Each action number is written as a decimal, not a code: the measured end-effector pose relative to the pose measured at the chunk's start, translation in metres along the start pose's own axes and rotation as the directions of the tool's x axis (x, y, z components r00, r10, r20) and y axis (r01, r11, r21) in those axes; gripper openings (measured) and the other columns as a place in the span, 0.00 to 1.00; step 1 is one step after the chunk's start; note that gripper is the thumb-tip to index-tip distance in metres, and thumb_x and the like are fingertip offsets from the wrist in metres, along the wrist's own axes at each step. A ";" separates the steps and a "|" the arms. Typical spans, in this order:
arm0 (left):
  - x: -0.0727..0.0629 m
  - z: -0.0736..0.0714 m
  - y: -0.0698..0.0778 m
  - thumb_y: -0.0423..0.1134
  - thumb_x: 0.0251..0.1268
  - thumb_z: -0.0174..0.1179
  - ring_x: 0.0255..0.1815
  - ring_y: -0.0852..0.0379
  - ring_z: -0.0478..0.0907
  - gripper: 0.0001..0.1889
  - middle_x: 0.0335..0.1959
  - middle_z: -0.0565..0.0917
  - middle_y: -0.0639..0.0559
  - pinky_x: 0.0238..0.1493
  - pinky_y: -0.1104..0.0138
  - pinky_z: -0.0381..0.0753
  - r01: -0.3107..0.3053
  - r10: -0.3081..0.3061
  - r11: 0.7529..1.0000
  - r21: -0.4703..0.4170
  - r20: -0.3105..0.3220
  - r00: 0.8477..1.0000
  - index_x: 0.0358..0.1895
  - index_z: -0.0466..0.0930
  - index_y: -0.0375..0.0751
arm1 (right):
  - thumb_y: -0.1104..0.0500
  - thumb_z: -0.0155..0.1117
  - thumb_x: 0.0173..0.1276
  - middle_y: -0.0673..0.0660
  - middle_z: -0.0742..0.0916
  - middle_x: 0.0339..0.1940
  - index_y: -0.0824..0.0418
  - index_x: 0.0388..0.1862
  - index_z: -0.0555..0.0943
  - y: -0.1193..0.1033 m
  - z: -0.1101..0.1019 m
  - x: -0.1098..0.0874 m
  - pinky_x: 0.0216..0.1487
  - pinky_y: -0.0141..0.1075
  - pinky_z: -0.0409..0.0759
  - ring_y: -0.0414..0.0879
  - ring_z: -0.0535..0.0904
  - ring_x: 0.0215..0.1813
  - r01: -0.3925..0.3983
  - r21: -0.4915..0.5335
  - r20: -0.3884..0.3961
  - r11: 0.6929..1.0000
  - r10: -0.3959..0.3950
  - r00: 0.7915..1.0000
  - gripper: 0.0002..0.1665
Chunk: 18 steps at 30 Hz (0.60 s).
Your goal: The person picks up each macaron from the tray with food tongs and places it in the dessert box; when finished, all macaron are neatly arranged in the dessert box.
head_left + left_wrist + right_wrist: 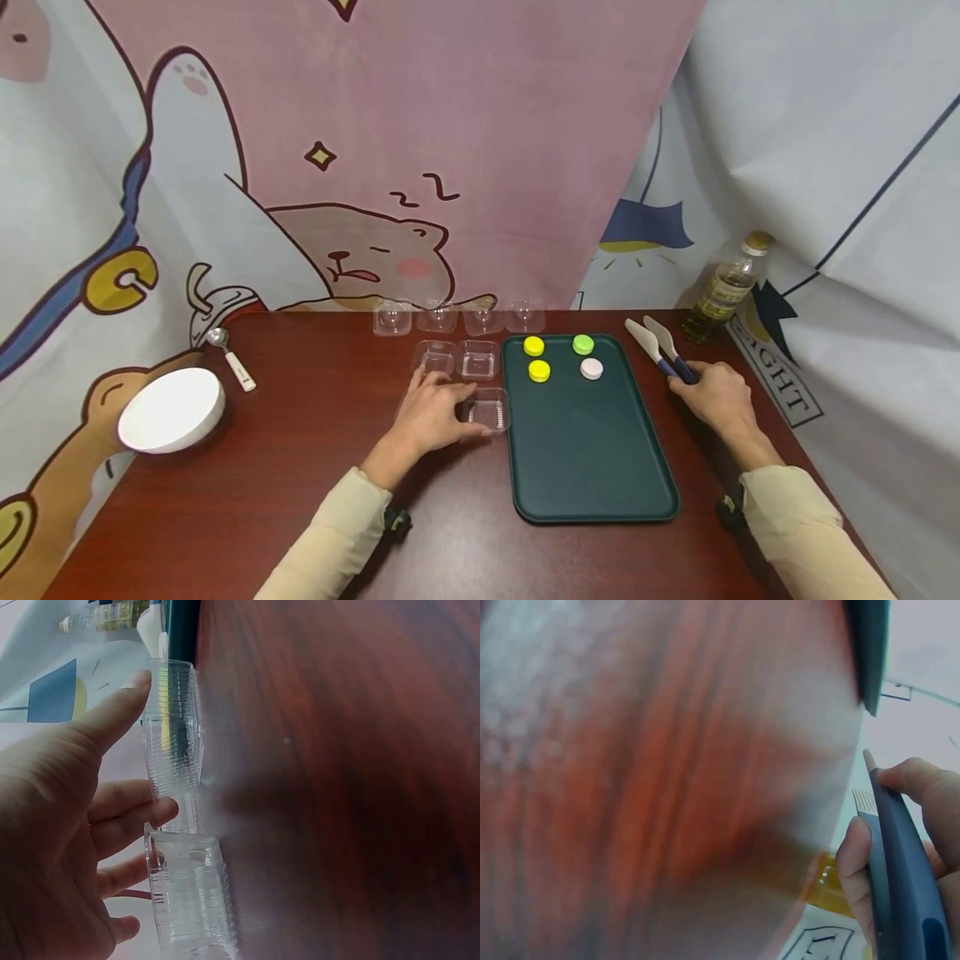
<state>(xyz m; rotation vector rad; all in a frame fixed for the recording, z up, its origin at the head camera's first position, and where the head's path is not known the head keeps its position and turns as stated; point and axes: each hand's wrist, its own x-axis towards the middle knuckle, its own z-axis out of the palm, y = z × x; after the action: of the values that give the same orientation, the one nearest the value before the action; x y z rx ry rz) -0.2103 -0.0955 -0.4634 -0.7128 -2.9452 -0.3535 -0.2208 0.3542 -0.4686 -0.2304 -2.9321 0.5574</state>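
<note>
On the left, my left hand (433, 412) is spread at the left side of a clear plastic box (489, 410), thumb at its near edge and index finger at its far corner. In the left wrist view the thumb tip (139, 681) meets the rim, and another clear box (191, 892) is below the other fingers. To the right of the green tray (592, 450), my right hand (716, 396) grips food tongs (660, 346) by their dark blue handles. Their pale tips are apart, pointing away. Yellow (538, 371), green (582, 344) and pink macarons (591, 368) lie toward the tray's far end.
Clear domed lids (392, 318) line the back edge, with more clear boxes (478, 359) in front. An oil bottle (723, 292) stands at the back right. A white bowl (172, 411) and a small scoop (232, 360) are at the left.
</note>
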 end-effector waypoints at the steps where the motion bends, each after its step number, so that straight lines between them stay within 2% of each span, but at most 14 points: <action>1: 0.000 0.000 0.000 0.72 0.45 0.72 0.62 0.46 0.77 0.43 0.52 0.90 0.54 0.78 0.38 0.54 0.004 -0.004 1.000 -0.003 0.002 1.000 0.65 0.82 0.51 | 0.47 0.66 0.67 0.76 0.85 0.48 0.70 0.59 0.81 -0.001 -0.001 -0.001 0.38 0.61 0.77 0.71 0.82 0.44 0.000 0.005 -0.011 1.000 0.001 1.000 0.31; 6: -0.001 0.002 0.000 0.72 0.46 0.71 0.63 0.46 0.77 0.44 0.52 0.90 0.54 0.78 0.38 0.54 0.004 -0.004 1.000 -0.005 0.000 1.000 0.65 0.81 0.52 | 0.47 0.70 0.65 0.76 0.86 0.46 0.69 0.54 0.84 -0.004 -0.009 -0.005 0.39 0.64 0.78 0.75 0.82 0.45 0.012 0.013 -0.072 1.000 -0.011 0.997 0.29; 10: -0.001 0.002 0.000 0.73 0.45 0.71 0.63 0.47 0.78 0.43 0.51 0.90 0.54 0.78 0.38 0.54 0.013 -0.013 1.000 0.001 -0.006 1.000 0.65 0.81 0.53 | 0.46 0.71 0.64 0.75 0.87 0.44 0.68 0.53 0.85 -0.009 -0.013 -0.008 0.38 0.62 0.78 0.73 0.83 0.43 0.050 0.006 -0.076 0.999 -0.049 0.996 0.29; 18: -0.002 0.000 0.001 0.72 0.46 0.71 0.64 0.47 0.78 0.43 0.52 0.90 0.54 0.78 0.39 0.53 0.018 -0.018 1.000 0.001 -0.001 1.000 0.65 0.81 0.53 | 0.45 0.71 0.65 0.67 0.90 0.34 0.65 0.57 0.84 -0.020 -0.018 -0.018 0.23 0.44 0.74 0.56 0.81 0.29 0.081 0.005 -0.045 0.997 -0.081 0.996 0.29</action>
<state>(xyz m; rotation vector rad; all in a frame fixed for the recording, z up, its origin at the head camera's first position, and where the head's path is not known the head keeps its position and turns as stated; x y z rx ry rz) -0.2079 -0.0959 -0.4637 -0.6856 -2.9522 -0.3543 -0.2025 0.3386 -0.4465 -0.1209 -2.8810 0.5432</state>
